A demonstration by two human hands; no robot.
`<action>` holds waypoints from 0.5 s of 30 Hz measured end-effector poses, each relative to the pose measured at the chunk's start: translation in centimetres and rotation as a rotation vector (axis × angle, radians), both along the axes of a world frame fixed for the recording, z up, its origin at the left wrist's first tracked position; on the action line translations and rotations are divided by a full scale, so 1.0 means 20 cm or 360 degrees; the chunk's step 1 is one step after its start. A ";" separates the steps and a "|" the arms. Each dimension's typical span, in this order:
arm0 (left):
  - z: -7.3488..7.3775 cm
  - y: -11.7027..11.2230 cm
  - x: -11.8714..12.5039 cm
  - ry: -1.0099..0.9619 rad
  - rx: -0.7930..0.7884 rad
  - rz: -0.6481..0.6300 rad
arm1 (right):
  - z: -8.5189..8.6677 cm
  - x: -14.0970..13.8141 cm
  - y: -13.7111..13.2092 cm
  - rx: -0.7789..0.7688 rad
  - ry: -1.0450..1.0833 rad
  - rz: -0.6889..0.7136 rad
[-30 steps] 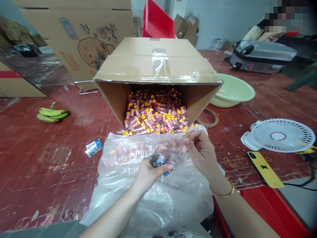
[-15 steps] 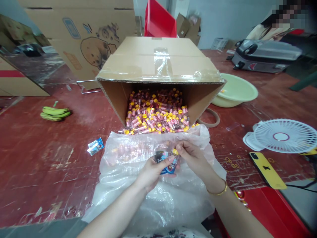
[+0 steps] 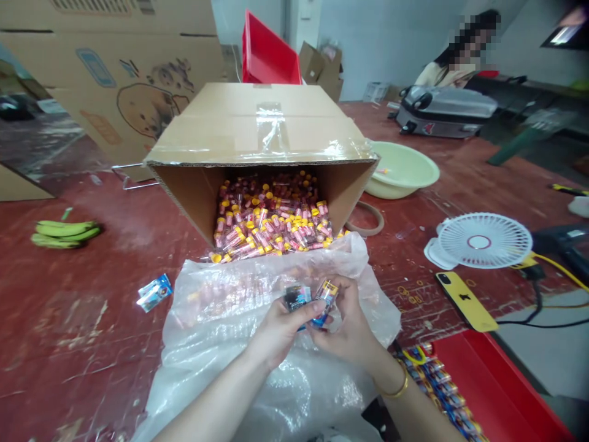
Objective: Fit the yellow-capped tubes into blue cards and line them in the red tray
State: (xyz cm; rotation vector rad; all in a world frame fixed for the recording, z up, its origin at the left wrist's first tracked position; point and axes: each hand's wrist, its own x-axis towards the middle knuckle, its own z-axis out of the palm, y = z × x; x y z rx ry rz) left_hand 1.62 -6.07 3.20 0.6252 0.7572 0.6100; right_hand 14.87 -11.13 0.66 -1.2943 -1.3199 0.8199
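Over the white woven plastic sheet (image 3: 257,362), my two hands meet. My left hand (image 3: 276,328) is closed on small printed packets (image 3: 297,297), dark on top with blue below, its thumb pressing at their right edge. My right hand (image 3: 347,325), wearing a gold bangle, curls its fingers round a small clear tube with a yellow cap (image 3: 329,290), tilted, blue print showing at its lower end. The left thumb tip touches this tube too. Behind the hands, a cardboard box (image 3: 262,132) lies on its side, its open mouth filled with many yellow-capped pink tubes (image 3: 276,230).
Left on the red table are bananas (image 3: 67,234) and loose blue packets (image 3: 155,292). To the right are a green basin (image 3: 405,172), a tape roll (image 3: 368,224), a white fan (image 3: 483,240), a yellow phone (image 3: 467,301) and a red tray (image 3: 497,380). A person (image 3: 446,70) sits beyond a suitcase (image 3: 446,110).
My right hand has shifted from the yellow cap to wrap round the tube's side, and the tube now sits further right of the packets. The view has turned right, showing more of the red tray.
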 end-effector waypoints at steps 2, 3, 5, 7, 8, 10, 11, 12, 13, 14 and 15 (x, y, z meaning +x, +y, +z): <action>0.00 -0.01 0.00 -0.0003 0.0001 0.0019 | -0.01 0.00 0.00 0.0008 0.0010 0.0002; 0.00 -0.01 0.00 0.0001 0.0003 0.0028 | -0.01 0.00 -0.01 0.0009 0.0010 0.0002; 0.00 -0.02 0.00 0.0011 0.0012 0.0041 | -0.02 0.00 -0.01 0.0024 0.0006 0.0008; 0.01 -0.02 0.00 0.0025 0.0021 0.0041 | -0.02 0.00 -0.01 0.0052 0.0005 0.0017; 0.01 -0.02 0.00 0.0038 0.0023 0.0039 | -0.02 0.00 -0.01 0.0055 0.0006 0.0020; 0.02 -0.02 0.00 0.0068 0.0026 0.0041 | -0.01 0.01 -0.01 0.0043 0.0008 0.0030; 0.03 -0.02 0.01 0.0081 0.0029 0.0043 | -0.01 0.02 -0.01 0.0036 0.0008 0.0040; 0.03 -0.02 0.01 0.0091 0.0034 0.0051 | 0.00 0.02 -0.02 0.0035 0.0010 0.0050; 0.03 -0.02 0.01 0.0098 0.0042 0.0061 | 0.00 0.03 -0.02 0.0035 0.0010 0.0056; 0.04 -0.02 0.02 0.0104 0.0049 0.0065 | 0.01 0.04 -0.02 0.0040 0.0008 0.0054; 0.04 -0.02 0.02 0.0108 0.0055 0.0066 | 0.01 0.05 -0.03 0.0044 0.0002 0.0044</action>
